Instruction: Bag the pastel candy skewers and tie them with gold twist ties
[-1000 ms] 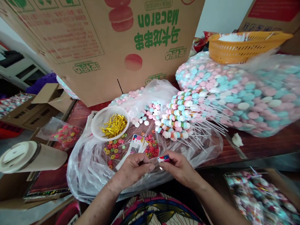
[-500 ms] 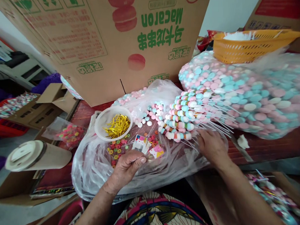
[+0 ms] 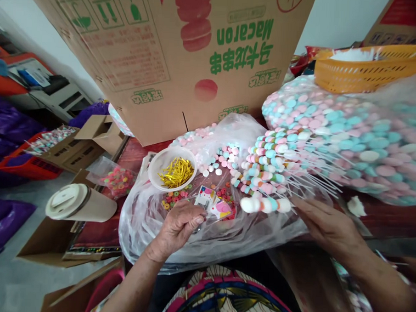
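My right hand (image 3: 329, 225) grips the stick end of a candy skewer (image 3: 266, 205). White, blue and orange pieces on it point left, just in front of a pile of similar skewers (image 3: 273, 154). My left hand (image 3: 180, 224) is closed in a pinch on what looks like a thin clear plastic bag, hard to make out against the sheet below. Beside its fingertips lie small printed cards (image 3: 212, 204). Ring-shaped candies (image 3: 170, 199) are scattered behind that hand. A white bowl (image 3: 154, 172) of gold twist ties (image 3: 177, 173) stands farther back.
A large cardboard box (image 3: 154, 112) stands at the back. On the right, an orange basket (image 3: 352, 77) rests on a big bag of pastel candies (image 3: 377, 140). A lidded cup (image 3: 100, 205) and a bag of ring candies (image 3: 119, 179) are at the left. Clear plastic sheeting (image 3: 139, 236) covers the tabletop.
My right hand has drawn one candy skewer out of the pile and holds it in front. My left hand keeps its pinch near the cards. The view has swung left.
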Tool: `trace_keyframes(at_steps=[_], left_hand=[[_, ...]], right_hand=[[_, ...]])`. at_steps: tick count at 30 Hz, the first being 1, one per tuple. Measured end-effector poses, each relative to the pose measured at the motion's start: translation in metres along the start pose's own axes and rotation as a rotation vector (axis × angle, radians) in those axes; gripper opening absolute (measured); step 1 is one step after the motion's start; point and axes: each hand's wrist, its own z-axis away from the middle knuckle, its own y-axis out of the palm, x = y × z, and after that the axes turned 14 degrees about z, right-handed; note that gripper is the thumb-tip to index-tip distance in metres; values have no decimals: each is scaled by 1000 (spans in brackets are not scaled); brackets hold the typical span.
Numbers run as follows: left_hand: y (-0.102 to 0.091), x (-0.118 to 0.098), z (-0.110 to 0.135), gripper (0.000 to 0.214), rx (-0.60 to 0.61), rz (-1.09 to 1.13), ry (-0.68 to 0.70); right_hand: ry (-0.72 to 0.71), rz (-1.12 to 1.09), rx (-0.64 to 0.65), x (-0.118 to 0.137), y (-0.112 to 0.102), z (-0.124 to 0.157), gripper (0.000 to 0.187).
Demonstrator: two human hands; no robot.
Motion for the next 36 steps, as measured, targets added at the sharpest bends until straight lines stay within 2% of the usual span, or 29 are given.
trace_keyframes(at_steps=[5,7,11,17,20,23,27,30,33,36], left_hand=[[3,11,-3,29,-37,-16,9],[3,15,-2,29,-41,-26,1],[2,15,0,29,-39,-31,22],[0,10,-6,30,15,-28,27],[0,10,-7,31,22,-35,20],[1,7,-7,30,71,-70,16],[5,0,-11,28,119,-105,89],[8,-5,-15,29,143,-133,92],[8,-11,-18,35,192,-199,47],[9,-18,-21,57,266,-254,-18]], right_hand=[[-10,10,11,16,11,-13,27],[-13,15,-40,20,12,-17,26],[-61,6,-139,29,-1,-18,30],[-186,18,-80,33,-20,-17,40],[-224,-4,-50,27,-22,-14,40],[-220,-36,34,24,-22,-12,37],[-205,-135,117,31,-23,-19,32],[-241,-192,186,39,-23,-29,30],[-270,-194,238,42,-24,-37,29],[-292,-208,294,45,-24,-42,28]])
